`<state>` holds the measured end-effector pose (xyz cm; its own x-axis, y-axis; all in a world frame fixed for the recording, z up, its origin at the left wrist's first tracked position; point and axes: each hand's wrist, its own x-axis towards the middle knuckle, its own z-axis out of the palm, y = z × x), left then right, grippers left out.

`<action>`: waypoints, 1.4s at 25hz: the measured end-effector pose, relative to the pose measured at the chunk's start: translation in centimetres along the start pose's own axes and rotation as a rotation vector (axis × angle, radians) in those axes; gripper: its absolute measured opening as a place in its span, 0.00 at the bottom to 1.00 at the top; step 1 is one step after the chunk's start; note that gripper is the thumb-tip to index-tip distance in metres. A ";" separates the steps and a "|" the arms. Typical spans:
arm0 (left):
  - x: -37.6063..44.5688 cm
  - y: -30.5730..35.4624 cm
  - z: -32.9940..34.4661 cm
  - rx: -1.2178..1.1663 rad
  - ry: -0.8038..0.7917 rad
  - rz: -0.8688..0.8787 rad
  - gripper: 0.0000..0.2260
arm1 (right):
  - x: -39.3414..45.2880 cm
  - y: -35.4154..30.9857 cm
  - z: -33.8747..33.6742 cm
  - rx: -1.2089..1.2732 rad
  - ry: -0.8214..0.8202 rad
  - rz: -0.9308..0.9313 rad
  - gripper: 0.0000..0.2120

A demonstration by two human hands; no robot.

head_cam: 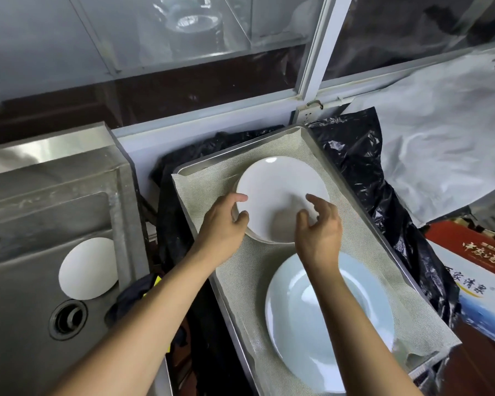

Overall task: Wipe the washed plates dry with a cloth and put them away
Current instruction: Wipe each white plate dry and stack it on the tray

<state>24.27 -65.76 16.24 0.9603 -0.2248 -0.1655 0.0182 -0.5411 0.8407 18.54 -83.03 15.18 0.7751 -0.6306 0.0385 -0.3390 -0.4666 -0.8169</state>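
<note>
A metal tray (360,195) lined with a grey-green mesh cloth (212,184) holds a small stack of white plates (280,190) at its far end and a larger pale blue plate (297,324) at its near end. My left hand (223,227) holds the left rim of the top white plate, thumb over the edge and fingers under it. My right hand (319,227) hovers over the near right part of that plate with fingers loosely bent and holds nothing. Another white plate (87,268) lies in the steel sink at the left.
The steel sink (40,210) with its drain (67,318) fills the left. Black plastic bags (363,167) surround the tray. A printed cardboard box (475,270) stands at the right. A glass-fronted cabinet (183,32) rises behind.
</note>
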 end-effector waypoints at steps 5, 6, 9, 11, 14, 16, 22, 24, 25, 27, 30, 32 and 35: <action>-3.6 -1.5 -3.4 -0.048 0.003 -0.028 0.13 | -4.3 -2.7 2.3 0.096 -0.075 -0.053 0.15; -4.6 -2.0 -4.4 -0.050 0.026 -0.042 0.13 | -5.4 -3.4 3.0 0.110 -0.096 -0.066 0.15; -7.7 -3.4 -7.4 -0.059 0.101 -0.084 0.13 | -8.6 -5.7 5.0 0.137 -0.185 -0.091 0.16; -9.8 -4.6 -9.7 -0.072 0.151 -0.113 0.12 | -10.9 -7.3 6.6 0.155 -0.263 -0.103 0.16; -12.9 -6.7 -13.3 -0.080 0.200 -0.141 0.13 | -14.3 -9.5 8.9 0.188 -0.340 -0.107 0.15; -15.0 -8.5 -15.9 -0.078 0.216 -0.156 0.13 | -17.3 -11.0 10.4 0.170 -0.367 -0.139 0.15; -20.5 -15.2 -24.2 -0.098 0.219 -0.161 0.13 | -26.6 -15.1 15.9 0.123 -0.399 -0.150 0.15; -21.9 -17.8 -27.1 -0.100 0.209 -0.157 0.13 | -29.8 -16.4 18.0 0.141 -0.389 -0.106 0.15; -22.6 -19.0 -28.5 -0.098 0.200 -0.161 0.13 | -31.3 -16.9 19.0 0.137 -0.388 -0.090 0.15; -23.9 -21.9 -31.0 -0.101 0.175 -0.166 0.13 | -34.4 -17.8 21.3 0.111 -0.384 -0.058 0.15; -25.7 -25.7 -33.7 -0.094 0.151 -0.163 0.12 | -38.5 -18.4 23.9 0.082 -0.385 -0.018 0.14; -26.6 -28.0 -35.0 -0.099 0.138 -0.165 0.11 | -40.8 -18.4 25.4 0.065 -0.397 -0.001 0.12; -27.2 -31.0 -35.8 -0.104 0.129 -0.211 0.11 | -42.8 -17.4 27.3 0.012 -0.426 0.052 0.14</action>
<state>7.52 -13.85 13.09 0.9595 -0.0065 -0.2815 0.2444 -0.4770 0.8442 5.79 -31.00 12.02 0.9088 -0.3398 -0.2420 -0.3793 -0.4319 -0.8183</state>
